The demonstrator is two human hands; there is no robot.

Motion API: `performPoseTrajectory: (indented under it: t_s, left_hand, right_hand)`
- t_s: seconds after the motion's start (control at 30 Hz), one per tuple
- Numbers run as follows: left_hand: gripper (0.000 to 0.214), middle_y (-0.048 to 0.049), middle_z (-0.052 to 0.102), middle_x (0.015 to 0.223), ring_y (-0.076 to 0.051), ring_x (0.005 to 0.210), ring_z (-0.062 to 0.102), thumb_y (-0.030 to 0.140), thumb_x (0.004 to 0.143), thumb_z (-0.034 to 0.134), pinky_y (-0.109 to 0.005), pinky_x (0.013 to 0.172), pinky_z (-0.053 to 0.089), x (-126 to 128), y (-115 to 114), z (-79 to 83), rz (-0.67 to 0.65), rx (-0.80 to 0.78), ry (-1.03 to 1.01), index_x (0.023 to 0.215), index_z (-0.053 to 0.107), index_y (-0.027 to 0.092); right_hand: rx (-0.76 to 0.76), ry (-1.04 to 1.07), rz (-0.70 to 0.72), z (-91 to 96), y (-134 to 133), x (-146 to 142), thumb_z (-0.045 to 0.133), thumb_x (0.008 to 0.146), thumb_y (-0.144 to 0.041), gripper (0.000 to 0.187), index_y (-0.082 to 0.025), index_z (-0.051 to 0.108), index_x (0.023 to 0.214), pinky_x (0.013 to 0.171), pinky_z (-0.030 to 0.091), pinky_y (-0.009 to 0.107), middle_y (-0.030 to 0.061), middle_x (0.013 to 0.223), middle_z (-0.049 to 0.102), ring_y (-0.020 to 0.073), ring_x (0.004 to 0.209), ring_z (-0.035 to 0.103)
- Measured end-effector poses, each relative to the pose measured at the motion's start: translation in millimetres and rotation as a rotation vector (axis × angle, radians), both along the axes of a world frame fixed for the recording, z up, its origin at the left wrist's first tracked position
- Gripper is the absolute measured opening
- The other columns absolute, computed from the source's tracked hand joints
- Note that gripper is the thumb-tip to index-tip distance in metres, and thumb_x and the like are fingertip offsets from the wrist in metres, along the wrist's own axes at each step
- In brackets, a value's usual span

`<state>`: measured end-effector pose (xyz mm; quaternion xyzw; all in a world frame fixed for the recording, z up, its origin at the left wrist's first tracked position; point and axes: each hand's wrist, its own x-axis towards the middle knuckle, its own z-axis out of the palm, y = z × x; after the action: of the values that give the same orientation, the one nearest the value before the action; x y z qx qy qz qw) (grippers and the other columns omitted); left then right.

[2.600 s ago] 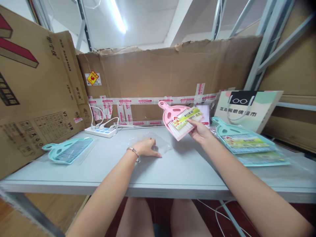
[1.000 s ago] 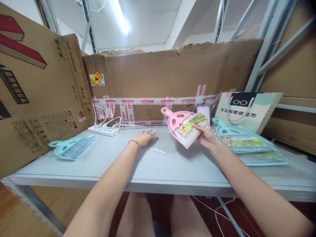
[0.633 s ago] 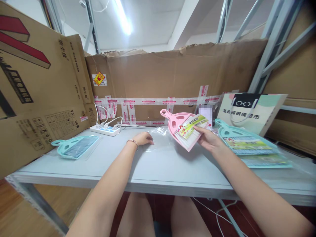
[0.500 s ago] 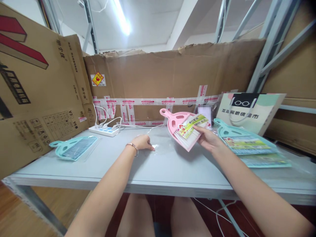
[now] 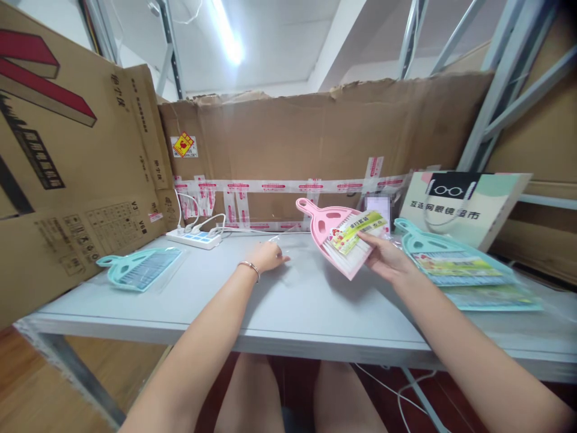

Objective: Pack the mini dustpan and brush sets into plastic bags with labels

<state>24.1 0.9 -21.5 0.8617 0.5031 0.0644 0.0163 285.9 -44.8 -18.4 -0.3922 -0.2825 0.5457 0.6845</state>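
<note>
My right hand [image 5: 388, 258] grips a pink dustpan [image 5: 332, 219] with a white-bristled brush [image 5: 349, 255] nested in it, tilted above the table. A green and yellow printed card [image 5: 358, 231] lies across the brush under my thumb. To the left, my left hand [image 5: 267, 257] is low over the tabletop with its fingers curled together. It pinches what looks like a thin clear plastic bag [image 5: 274, 239], which is hard to see against the table. The dustpan is apart from my left hand.
A turquoise dustpan set [image 5: 142, 269] in clear wrap lies on the left of the table [image 5: 202, 313]. More turquoise sets [image 5: 464, 264] with cards are stacked right, before a paper bag [image 5: 469, 207]. A power strip [image 5: 193, 237] and large cardboard boxes [image 5: 288, 138] stand behind.
The view has shifted slightly, moving most things a little to the right. My left hand has drawn up and back a bit. My right hand still holds the pink dustpan set.
</note>
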Motion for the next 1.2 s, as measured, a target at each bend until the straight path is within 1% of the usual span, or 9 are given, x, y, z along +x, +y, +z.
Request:
performPoseTrajectory:
  t_s: [0.1,0.17,0.27,0.37,0.5,0.63,0.87,1.1,1.2]
  left_hand:
    - [0.036,-0.0121,0.068,0.085,-0.023,0.081,0.062,0.045,0.079,0.048,-0.03,0.073,0.043,1.9,-4.1,1.0,-0.012,0.005,0.005,0.082,0.07,0.017]
    - [0.034,-0.0101,0.067,0.098,-0.022,0.087,0.06,0.045,0.074,0.055,-0.027,0.073,0.043,-2.0,-2.7,0.4,-0.039,0.004,0.005,0.093,0.068,0.019]
    - [0.045,-0.0089,0.061,0.114,-0.022,0.096,0.057,0.047,0.072,0.057,-0.026,0.075,0.042,-8.8,3.2,-2.2,-0.064,0.01,0.01,0.109,0.062,0.022]
    - [0.037,-0.0056,0.067,0.099,-0.018,0.084,0.061,0.044,0.077,0.051,-0.023,0.069,0.043,-11.7,9.0,-4.3,-0.109,-0.016,0.036,0.104,0.065,0.024]
    - [0.027,-0.008,0.07,0.09,-0.02,0.078,0.062,0.022,0.074,0.05,-0.025,0.066,0.042,-10.1,13.3,-4.9,-0.135,0.017,0.08,0.093,0.07,0.023]
    - [0.029,-0.0105,0.07,0.085,-0.021,0.073,0.063,0.012,0.069,0.048,-0.027,0.062,0.041,-8.3,12.7,-4.3,-0.119,0.071,0.101,0.083,0.072,0.021]
    - [0.024,-0.0094,0.069,0.077,-0.02,0.07,0.061,0.021,0.074,0.045,-0.026,0.058,0.038,-5.1,-6.0,8.3,-0.042,0.217,0.046,0.074,0.068,0.02]
    - [0.025,-0.0071,0.066,0.075,-0.02,0.069,0.059,0.026,0.081,0.04,-0.027,0.055,0.034,2.3,-27.1,19.5,-0.104,0.337,0.019,0.071,0.062,0.019]
    - [0.025,-0.0057,0.065,0.08,-0.018,0.071,0.059,0.026,0.085,0.036,-0.026,0.055,0.033,6.1,-32.9,20.7,-0.142,0.37,0.008,0.075,0.058,0.019]
  right_hand:
    - [-0.022,-0.003,0.015,-2.9,-15.4,2.3,0.055,0.075,-0.008,0.026,-0.02,0.063,0.096,0.079,0.055,0.034,0.0027,0.089,0.072,0.0195,0.086,0.067]
    - [-0.028,-0.005,0.029,-6.5,-30.7,3.9,0.056,0.075,-0.009,0.026,-0.02,0.063,0.098,0.078,0.056,0.035,0.004,0.091,0.071,0.0207,0.085,0.067]
    - [-0.058,0.014,0.03,-12.2,-56.3,3.7,0.057,0.072,-0.007,0.03,-0.019,0.062,0.099,0.075,0.057,0.035,0.0049,0.093,0.071,0.0215,0.082,0.068]
    - [-0.107,0.013,0.03,-17.1,-77.7,0.2,0.058,0.07,-0.003,0.033,-0.019,0.062,0.099,0.073,0.057,0.035,0.0057,0.091,0.071,0.0226,0.08,0.068]
    - [-0.135,-0.039,0.062,-20.8,-93.2,-6.1,0.06,0.07,-0.004,0.027,-0.015,0.062,0.095,0.071,0.058,0.035,0.0096,0.089,0.071,0.0246,0.079,0.068]
    - [-0.17,-0.097,0.102,-19.8,-97.8,-12.6,0.06,0.072,-0.005,0.02,-0.013,0.064,0.09,0.068,0.058,0.032,0.0112,0.086,0.071,0.0244,0.076,0.068]
    - [-0.227,-0.203,0.146,-20.7,-95.2,-25.5,0.061,0.074,-0.01,0.012,-0.011,0.065,0.085,0.068,0.057,0.028,0.0123,0.086,0.071,0.0215,0.075,0.068]
    - [-0.161,-0.16,0.067,-28.6,-77.1,-37.5,0.063,0.072,-0.013,0.01,-0.02,0.067,0.077,0.07,0.058,0.029,0.0057,0.086,0.072,0.0204,0.076,0.068]
    - [-0.165,-0.129,0.007,-28.9,-70.8,-45.6,0.062,0.072,-0.012,0.01,-0.019,0.067,0.078,0.07,0.058,0.03,0.0053,0.082,0.072,0.02,0.076,0.068]
